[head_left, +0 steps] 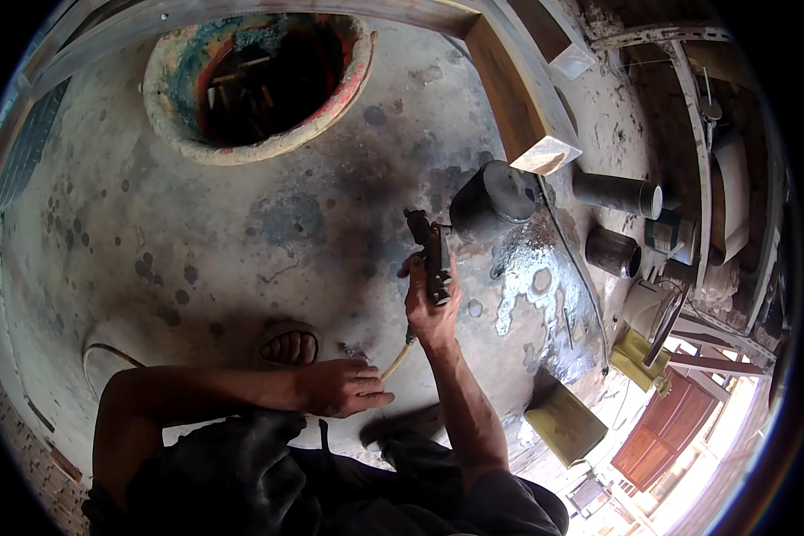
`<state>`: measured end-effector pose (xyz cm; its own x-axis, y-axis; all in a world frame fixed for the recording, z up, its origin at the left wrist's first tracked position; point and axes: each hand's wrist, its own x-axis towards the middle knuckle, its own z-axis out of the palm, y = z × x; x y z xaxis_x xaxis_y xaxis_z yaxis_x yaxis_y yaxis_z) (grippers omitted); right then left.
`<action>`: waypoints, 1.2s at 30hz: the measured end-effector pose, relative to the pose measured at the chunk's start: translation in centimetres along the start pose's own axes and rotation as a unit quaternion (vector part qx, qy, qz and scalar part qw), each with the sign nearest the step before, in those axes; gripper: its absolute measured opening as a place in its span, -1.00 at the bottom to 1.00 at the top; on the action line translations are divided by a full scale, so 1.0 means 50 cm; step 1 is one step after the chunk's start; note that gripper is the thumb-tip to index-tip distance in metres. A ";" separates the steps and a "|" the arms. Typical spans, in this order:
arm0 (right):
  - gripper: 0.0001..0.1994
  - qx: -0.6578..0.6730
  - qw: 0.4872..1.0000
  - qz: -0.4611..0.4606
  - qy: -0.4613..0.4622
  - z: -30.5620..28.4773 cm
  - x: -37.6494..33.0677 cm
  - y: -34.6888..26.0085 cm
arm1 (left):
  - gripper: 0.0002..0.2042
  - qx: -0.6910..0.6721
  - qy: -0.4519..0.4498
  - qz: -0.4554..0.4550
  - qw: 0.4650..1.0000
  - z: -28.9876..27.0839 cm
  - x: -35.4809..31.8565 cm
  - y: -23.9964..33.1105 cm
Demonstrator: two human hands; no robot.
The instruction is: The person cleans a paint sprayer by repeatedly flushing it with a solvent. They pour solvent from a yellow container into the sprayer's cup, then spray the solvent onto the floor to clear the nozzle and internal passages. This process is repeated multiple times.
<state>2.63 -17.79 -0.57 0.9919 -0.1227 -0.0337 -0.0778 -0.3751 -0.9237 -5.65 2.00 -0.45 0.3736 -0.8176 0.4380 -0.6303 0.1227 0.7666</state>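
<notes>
In my right hand (433, 304) is a dark spray gun (437, 259), gripped with the fingers wrapped around it. Its head points away from me, beside a dark round can. From below the grip a yellowish hose (397, 361) runs down toward my left hand (344, 389). The left fingers are bent and closed around the hose, in front of my body; part of the hose is hidden behind that hand and forearm. My sandalled foot (290, 347) shows on the stained floor just beyond the left hand.
A large paint-stained round basin (348, 112) holds several small pieces in its dark inside. Wooden beams (509, 98) stretch over the far side. The dark can (496, 201) stands near a wet, shiny patch (545, 277). More cans (616, 192) and a yellow-green tin (565, 422) lie right.
</notes>
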 end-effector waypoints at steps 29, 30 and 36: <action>-0.45 0.029 0.999 0.033 -0.006 -0.008 -0.007 -0.011 | -0.58 -0.045 -0.049 -0.047 0.997 0.033 -0.027 0.029; -0.45 0.031 0.998 0.045 -0.010 -0.011 -0.008 -0.013 | -0.58 -0.045 -0.047 -0.046 0.997 0.032 -0.026 0.029; -0.45 0.047 0.997 0.061 -0.008 -0.016 -0.014 -0.012 | -0.59 -0.046 -0.053 -0.048 0.996 0.038 -0.030 0.027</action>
<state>1.89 -18.22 0.31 0.9770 -0.1472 -0.1542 -0.1897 -0.2706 -0.9438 -8.38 2.32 -0.96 0.3522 -0.8820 0.3133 -0.5284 0.0889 0.8443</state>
